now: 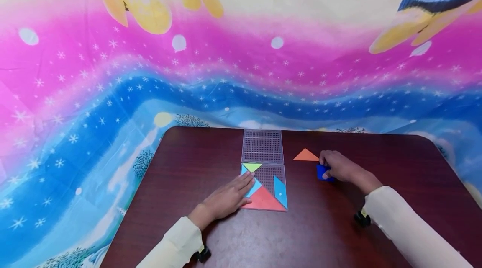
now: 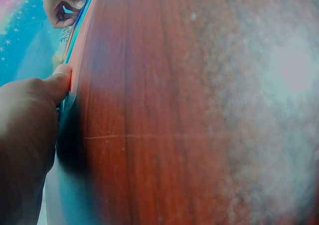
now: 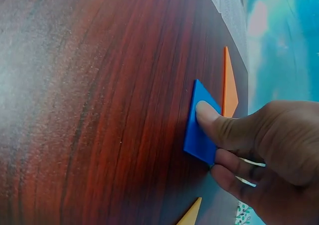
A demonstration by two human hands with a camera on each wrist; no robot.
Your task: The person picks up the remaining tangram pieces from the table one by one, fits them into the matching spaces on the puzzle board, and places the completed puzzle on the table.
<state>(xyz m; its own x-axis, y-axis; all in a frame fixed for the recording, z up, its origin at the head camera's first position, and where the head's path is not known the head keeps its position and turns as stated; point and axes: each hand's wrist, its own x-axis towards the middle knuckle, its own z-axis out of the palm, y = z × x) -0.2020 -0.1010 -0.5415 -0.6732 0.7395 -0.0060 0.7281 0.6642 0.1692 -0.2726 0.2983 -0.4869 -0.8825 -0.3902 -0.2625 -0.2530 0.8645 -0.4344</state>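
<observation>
My left hand [image 1: 230, 194] lies flat with straight fingers over the left side of a clear square tray [image 1: 287, 184]. Under and around it in the tray are a red triangle [image 1: 263, 199], a light blue triangle [image 1: 257, 186] partly covered by the fingers, and a lime green triangle [image 1: 252, 167]. A blue parallelogram [image 1: 280, 190] sits along the tray's right side. My right hand [image 1: 340, 166] pinches a dark blue square tile [image 3: 199, 135], thumb on its face and fingers at its edge. An orange triangle [image 1: 306, 155] lies just beyond that hand.
A second clear gridded panel [image 1: 262, 146] adjoins the tray's far edge. A yellow piece [image 3: 190, 214] shows at the bottom of the right wrist view. The brown table [image 1: 196, 163] ends at a printed cloth backdrop [image 1: 233, 75].
</observation>
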